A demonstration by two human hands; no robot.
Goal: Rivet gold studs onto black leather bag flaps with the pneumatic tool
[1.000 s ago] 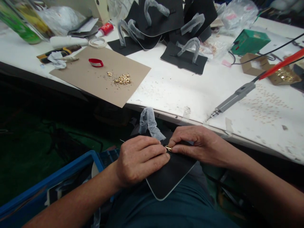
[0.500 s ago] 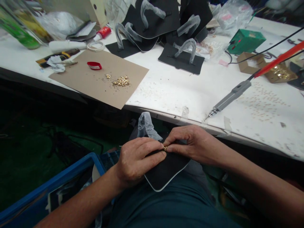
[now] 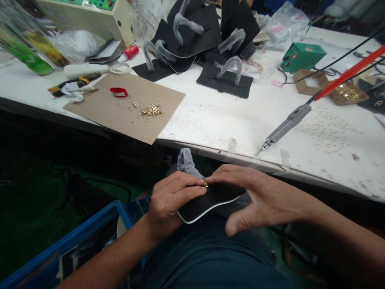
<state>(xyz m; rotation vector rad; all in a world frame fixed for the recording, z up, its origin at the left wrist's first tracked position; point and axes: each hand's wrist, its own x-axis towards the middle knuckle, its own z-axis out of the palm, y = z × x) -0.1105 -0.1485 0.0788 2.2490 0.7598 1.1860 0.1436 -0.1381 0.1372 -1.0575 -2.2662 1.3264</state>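
Over my lap lies a black bag panel [image 3: 197,206] with a pale edge and a plastic-wrapped handle [image 3: 186,161] at its far end. My left hand [image 3: 171,194] grips the panel from the left, its thumb and index fingertips pressed at a small gold metal fitting [image 3: 205,184] on it. The fitting's exact shape is partly hidden by the fingers. My right hand [image 3: 255,196] is open, thumb spread well away from the fingers. Its fingertips rest at the fitting's right side.
A grey electric screwdriver [image 3: 284,124] hangs with its tip near the table's front edge. Gold rings [image 3: 152,109] lie piled on brown cardboard [image 3: 126,126]. More black panels [image 3: 225,82] with wrapped handles stand behind. A blue crate [image 3: 117,206] is at lower left.
My right thumb has come off the gold fitting and swung down and away, opening the hand. The panel's near edge has tilted up. The view has shifted slightly.
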